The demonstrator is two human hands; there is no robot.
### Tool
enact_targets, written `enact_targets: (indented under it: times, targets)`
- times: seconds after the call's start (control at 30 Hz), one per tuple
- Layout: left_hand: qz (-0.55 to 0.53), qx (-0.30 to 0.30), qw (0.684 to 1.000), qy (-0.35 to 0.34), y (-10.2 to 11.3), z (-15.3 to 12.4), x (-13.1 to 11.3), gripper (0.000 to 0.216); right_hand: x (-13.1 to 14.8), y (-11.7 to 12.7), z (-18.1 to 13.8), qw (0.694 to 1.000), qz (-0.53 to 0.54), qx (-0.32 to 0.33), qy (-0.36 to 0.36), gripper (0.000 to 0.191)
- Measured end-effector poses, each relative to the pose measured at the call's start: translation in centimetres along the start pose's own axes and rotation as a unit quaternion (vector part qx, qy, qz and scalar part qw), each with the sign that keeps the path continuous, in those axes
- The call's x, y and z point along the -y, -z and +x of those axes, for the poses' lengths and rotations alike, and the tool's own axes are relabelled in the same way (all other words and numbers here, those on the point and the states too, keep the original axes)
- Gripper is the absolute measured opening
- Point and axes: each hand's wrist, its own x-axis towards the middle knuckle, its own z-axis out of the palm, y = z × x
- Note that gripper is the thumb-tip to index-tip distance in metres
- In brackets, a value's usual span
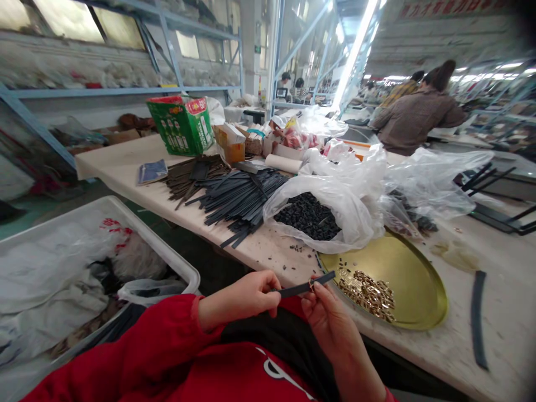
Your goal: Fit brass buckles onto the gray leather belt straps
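Observation:
Between my two hands stretches a dark strap point(296, 290), held just off the table's front edge. My left hand point(247, 296) pinches its left end between thumb and fingers. Near the other end, my right hand point(330, 315) grips the strap together with a small gold-coloured buckle point(311, 285) that sits around it. The strap's free tip points up and right past my right fingers. Close to my right hand lies a gold oval tray point(419, 279) with a heap of small gold buckles point(371, 293) on it.
An open plastic bag point(355, 223) of small black pieces point(307, 215) stands behind the tray. Dark strips point(240, 195) lie piled to its left; a single strip point(478, 318) lies far right. A white bin point(184, 268) is at left. A green box point(180, 125) stands behind. A co-worker point(416, 117) is beyond.

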Motion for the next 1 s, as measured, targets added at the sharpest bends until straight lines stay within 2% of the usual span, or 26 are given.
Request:
enact_targets:
  times: [0.17, 0.3, 0.37, 0.43, 0.5, 0.57, 0.63, 0.67, 0.7, 0.77, 0.83, 0.9, 1.0]
  targets:
    - [0.023, 0.022, 0.999, 0.013, 1.9, -0.4, 0.7, 0.018, 0.7, 0.8, 0.7, 0.998, 0.021, -0.055, 0.006, 0.030]
    - [-0.015, 0.055, 0.998, 0.034, 4.7, -0.5, 1.5, 0.030, 1.1, 1.5, 1.5, 0.996, 0.033, -0.086, 0.016, 0.032]
    - [-0.046, 0.040, 0.997, 0.045, 6.6, -0.5, 2.2, 0.032, 1.3, 1.8, 2.0, 0.993, 0.054, -0.103, 0.021, 0.035]
    - [-0.110, -0.023, 0.993, 0.029, 8.4, -0.4, 2.8, 0.028, 1.6, 2.0, 2.4, 0.992, 0.066, -0.109, 0.017, 0.037]
    - [-0.240, -0.127, 0.963, -0.003, 9.4, -0.1, 3.3, 0.024, 1.5, 1.9, 2.7, 0.993, 0.065, -0.102, 0.006, 0.039]
    - [-0.397, -0.200, 0.895, -0.030, 9.1, 0.6, 3.4, 0.024, 1.0, 1.5, 2.8, 0.994, 0.053, -0.093, -0.002, 0.041]
    - [-0.508, -0.191, 0.839, -0.028, 7.7, 1.7, 3.4, 0.027, 0.1, 1.2, 3.0, 0.995, 0.028, -0.090, -0.021, 0.039]
    - [-0.530, -0.163, 0.832, -0.021, 6.7, 2.4, 3.3, 0.027, -0.3, 1.1, 3.2, 0.995, 0.012, -0.087, -0.036, 0.038]
    - [-0.527, -0.133, 0.839, -0.016, 5.7, 3.0, 3.2, 0.026, -0.7, 1.1, 3.3, 0.995, -0.003, -0.083, -0.056, 0.036]
    - [-0.471, -0.107, 0.875, -0.028, 4.2, 4.3, 3.1, 0.027, -1.1, 1.5, 3.7, 0.994, -0.024, -0.077, -0.080, 0.034]
    - [-0.406, -0.128, 0.904, -0.052, 3.9, 5.0, 3.2, 0.034, -0.8, 2.2, 4.0, 0.994, -0.025, -0.063, -0.083, 0.033]
    - [-0.367, -0.183, 0.910, -0.067, 5.2, 5.1, 3.4, 0.037, 0.1, 2.8, 4.2, 0.996, -0.010, -0.044, -0.073, 0.030]
    - [-0.303, -0.257, 0.916, -0.060, 8.9, 4.1, 3.5, 0.036, 2.0, 3.4, 4.5, 0.997, 0.021, -0.053, -0.051, 0.032]
